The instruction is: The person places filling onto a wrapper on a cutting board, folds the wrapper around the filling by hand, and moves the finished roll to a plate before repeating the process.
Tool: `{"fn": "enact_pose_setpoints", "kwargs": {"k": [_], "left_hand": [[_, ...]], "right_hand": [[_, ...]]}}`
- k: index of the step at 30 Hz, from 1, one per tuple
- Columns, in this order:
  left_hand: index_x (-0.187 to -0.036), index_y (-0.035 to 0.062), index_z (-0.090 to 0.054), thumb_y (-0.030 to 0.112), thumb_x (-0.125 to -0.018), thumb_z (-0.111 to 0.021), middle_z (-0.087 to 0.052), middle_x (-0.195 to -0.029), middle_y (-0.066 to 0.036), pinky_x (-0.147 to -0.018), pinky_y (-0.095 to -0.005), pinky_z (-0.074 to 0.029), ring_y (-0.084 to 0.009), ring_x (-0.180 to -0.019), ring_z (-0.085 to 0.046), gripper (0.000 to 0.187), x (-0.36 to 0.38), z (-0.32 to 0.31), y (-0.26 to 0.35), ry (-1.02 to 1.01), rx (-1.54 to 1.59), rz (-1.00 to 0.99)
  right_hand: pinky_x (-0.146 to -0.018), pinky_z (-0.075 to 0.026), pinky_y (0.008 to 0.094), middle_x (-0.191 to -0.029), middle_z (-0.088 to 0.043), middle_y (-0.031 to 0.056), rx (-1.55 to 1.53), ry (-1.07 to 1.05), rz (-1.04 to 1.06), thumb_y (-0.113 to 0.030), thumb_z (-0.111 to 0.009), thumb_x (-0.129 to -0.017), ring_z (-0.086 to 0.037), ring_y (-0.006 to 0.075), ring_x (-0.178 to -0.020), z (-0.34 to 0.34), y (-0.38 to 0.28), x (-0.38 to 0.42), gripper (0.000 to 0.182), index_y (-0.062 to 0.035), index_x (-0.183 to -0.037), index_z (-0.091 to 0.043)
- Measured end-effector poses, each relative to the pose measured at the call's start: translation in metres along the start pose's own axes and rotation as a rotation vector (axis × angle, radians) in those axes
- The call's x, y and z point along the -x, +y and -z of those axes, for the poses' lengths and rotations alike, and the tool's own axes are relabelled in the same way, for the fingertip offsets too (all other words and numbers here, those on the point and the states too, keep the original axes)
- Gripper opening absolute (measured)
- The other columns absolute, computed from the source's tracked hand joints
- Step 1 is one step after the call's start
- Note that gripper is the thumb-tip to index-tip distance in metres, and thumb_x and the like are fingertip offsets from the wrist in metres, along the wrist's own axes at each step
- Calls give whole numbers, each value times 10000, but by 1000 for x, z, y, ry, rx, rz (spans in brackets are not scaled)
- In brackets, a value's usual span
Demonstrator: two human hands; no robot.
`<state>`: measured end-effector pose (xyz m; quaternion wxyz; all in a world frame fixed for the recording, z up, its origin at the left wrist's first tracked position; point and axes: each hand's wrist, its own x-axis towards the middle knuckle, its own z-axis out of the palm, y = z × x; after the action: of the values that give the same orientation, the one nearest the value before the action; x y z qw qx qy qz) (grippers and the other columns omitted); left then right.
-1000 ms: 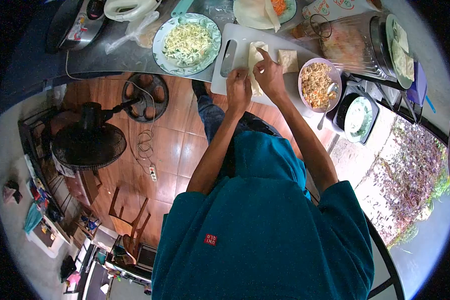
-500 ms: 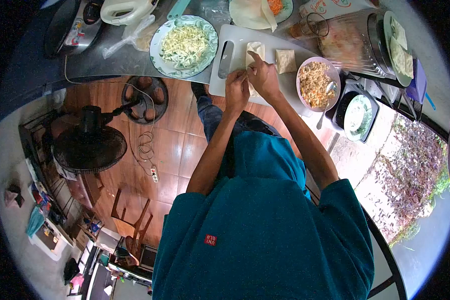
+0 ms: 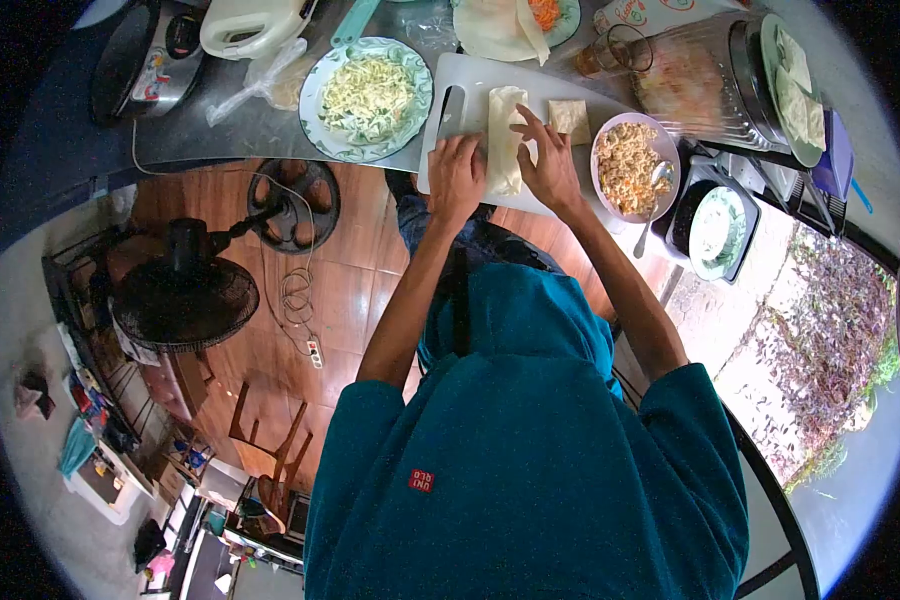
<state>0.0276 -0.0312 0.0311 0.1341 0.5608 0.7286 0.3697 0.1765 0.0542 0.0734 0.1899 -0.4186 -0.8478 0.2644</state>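
Note:
A long folded strip of pale wrapper dough (image 3: 505, 140) lies lengthwise on the white cutting board (image 3: 470, 72). My left hand (image 3: 457, 178) rests palm down on the board along the strip's left side, fingers loosely bent and holding nothing. On the other side, my right hand (image 3: 550, 168) is open with fingers spread, its fingertips over the strip's right edge. A square folded wrapper parcel (image 3: 569, 120) sits just beyond the right hand. Right of the board, a pink bowl (image 3: 597, 182) holds a crumbly filling (image 3: 625, 155) with a spoon (image 3: 660, 177) in it.
A plate (image 3: 312, 118) of shredded cabbage (image 3: 370, 95) stands left of the board. Behind are round wrapper sheets (image 3: 490, 30) and a glass (image 3: 625, 50). Folded wrappers (image 3: 798, 110) lie on a plate at right. A standing fan (image 3: 185, 290) is on the floor behind left.
Both hands have let go of the dough strip and moved apart, left hand to the left, right hand to the right. The strip now shows along its length.

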Motion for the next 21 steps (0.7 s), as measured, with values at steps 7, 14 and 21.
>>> {"fn": "enact_pose_setpoints", "kwargs": {"k": [7,14,21], "left_hand": [[-1018,56,-689,139,-840,-670,-656,-984,-72,-822,-422,-426,-298,-951,-569,198,-8,-2,-5,-46,12,-33],[-931,51,-680,151,-819,-706,-651,-996,-83,-840,-430,-417,-312,-960,-560,152,-6,-9,-5,-51,-11,-44],[-977,54,-699,142,-793,-717,-650,-1007,-82,-872,-437,-412,-312,-955,-551,204,-7,-8,-6,-35,94,-70]], "right_hand": [[-713,-522,433,-879,-665,166,-119,61,-319,-245,-753,-798,-655,328,-796,-13,-7,4,446,-25,-1157,-606],[-699,-527,447,-836,-662,200,-67,148,-339,-221,-749,-768,-647,382,-780,-34,-9,-7,250,4,-848,-675],[-731,-492,460,-818,-659,164,18,139,-268,-183,-715,-747,-641,352,-802,-35,-13,-8,161,-33,-801,-687]]}}
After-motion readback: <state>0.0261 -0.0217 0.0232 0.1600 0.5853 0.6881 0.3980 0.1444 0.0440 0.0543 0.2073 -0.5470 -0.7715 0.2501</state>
